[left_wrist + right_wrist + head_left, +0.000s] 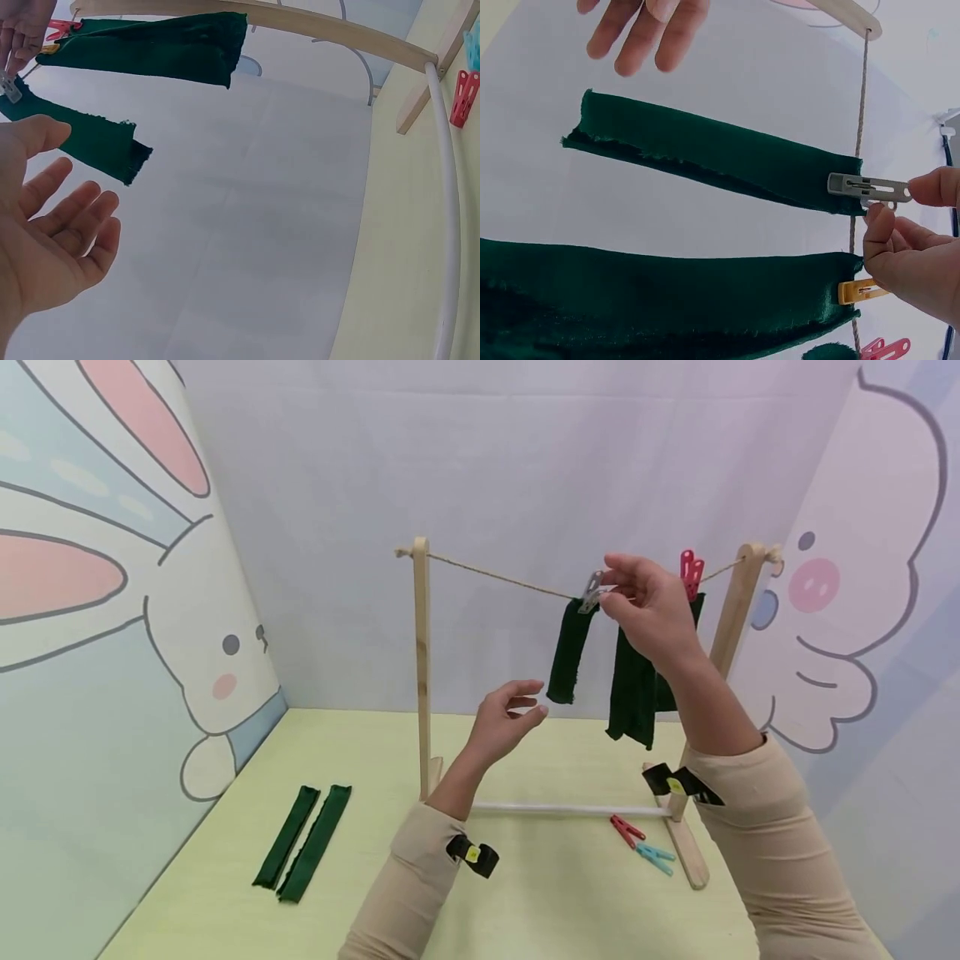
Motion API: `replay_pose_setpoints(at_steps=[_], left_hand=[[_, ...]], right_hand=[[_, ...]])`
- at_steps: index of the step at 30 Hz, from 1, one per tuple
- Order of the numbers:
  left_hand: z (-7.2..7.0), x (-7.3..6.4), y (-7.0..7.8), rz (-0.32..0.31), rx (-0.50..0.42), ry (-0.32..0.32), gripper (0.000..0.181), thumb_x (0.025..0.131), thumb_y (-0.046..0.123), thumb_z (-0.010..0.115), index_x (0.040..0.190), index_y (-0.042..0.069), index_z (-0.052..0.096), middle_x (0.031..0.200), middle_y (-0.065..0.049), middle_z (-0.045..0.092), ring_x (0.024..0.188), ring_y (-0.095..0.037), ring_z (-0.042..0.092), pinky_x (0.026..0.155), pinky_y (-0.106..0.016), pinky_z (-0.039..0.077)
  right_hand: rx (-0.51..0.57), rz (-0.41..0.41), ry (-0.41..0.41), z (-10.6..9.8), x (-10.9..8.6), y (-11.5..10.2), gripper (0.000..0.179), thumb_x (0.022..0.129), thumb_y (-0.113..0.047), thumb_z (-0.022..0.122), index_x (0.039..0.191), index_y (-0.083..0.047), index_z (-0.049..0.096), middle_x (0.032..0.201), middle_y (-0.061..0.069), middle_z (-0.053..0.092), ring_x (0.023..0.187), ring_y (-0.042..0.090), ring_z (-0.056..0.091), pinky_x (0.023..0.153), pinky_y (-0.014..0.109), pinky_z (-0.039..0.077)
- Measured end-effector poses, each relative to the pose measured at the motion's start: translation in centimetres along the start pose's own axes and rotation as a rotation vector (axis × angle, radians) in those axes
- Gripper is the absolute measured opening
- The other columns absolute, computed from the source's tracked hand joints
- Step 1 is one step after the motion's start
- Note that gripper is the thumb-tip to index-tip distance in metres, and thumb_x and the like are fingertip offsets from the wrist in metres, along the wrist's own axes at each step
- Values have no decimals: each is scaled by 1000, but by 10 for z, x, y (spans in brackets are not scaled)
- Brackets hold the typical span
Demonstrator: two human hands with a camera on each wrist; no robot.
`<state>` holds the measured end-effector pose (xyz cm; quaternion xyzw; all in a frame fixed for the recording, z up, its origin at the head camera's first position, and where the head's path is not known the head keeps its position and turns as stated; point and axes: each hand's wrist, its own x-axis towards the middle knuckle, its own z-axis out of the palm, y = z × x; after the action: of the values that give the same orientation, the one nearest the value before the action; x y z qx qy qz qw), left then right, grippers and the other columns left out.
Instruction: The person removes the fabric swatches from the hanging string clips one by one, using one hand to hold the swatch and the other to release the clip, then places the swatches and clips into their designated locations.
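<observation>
At the left, two green cloth strips (315,845) lie side by side on the counter (360,743), in little danger. Right of the left post (422,668), the left hand (506,722) is free, fingers loosely bent near the lower end of a hanging strip (567,652) but grasping nothing, so it might miss the strip if that fell. The gray clip (847,185) sits at the strip's top, on the rope (502,577), pinched between thumb and fingers of the right hand (648,610); should it bite too little cloth, the strip could slip off. A tug on the sagging rope might slide the strips together, and the right wrist, crossing before the others in the head view, could knock one loose. Counted left to right: two strips on the counter, three hanging; two posts, one rope; on it one gray, one yellow clip (853,292) and apparently one red clip (691,583); below, one loose red clip (621,825) and one blue clip (647,850).
</observation>
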<state>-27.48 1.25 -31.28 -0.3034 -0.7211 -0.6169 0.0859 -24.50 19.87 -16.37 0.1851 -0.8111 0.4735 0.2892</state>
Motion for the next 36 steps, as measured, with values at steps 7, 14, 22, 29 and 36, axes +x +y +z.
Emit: replay_pose_setpoints(at_steps=[7, 14, 22, 29, 36], left_hand=[[11, 18, -19, -6, 30, 57, 43, 88, 16, 65, 129, 10, 53, 128, -2, 54, 111, -21, 54, 84, -34, 45], [17, 26, -17, 21, 43, 90, 44, 87, 16, 64, 129, 10, 53, 118, -4, 60, 108, -17, 55, 82, -34, 45], [25, 30, -18, 81, -8, 136, 27, 88, 10, 63, 115, 6, 61, 95, -5, 66, 87, -11, 61, 71, -27, 47], [26, 28, -18, 76, -52, 180, 17, 86, 6, 66, 102, 0, 65, 87, -12, 66, 76, -19, 63, 69, -24, 50], [19, 10, 21, 77, -45, 207, 14, 87, 3, 64, 97, -7, 62, 89, -17, 66, 80, -21, 63, 71, -23, 49]], right_hand=[[14, -9, -15, -1, 0, 4, 37, 92, -8, 56, 128, 0, 53, 111, 16, 59, 90, 18, 57, 77, 18, 47], [23, -33, -31, -1, 1, 5, 35, 93, -11, 57, 126, -1, 55, 108, 15, 59, 87, 18, 55, 76, 17, 47], [14, -66, -20, -4, 2, 7, 32, 92, -11, 59, 121, 1, 58, 103, 11, 60, 89, 17, 55, 76, 17, 47], [-40, -158, 50, -4, 2, 9, 23, 90, -9, 59, 108, 6, 63, 89, 8, 60, 76, 14, 55, 68, 15, 45], [-14, -183, 119, -2, 0, 14, 23, 89, -9, 61, 108, 6, 63, 89, 4, 60, 77, 12, 56, 71, 16, 46]])
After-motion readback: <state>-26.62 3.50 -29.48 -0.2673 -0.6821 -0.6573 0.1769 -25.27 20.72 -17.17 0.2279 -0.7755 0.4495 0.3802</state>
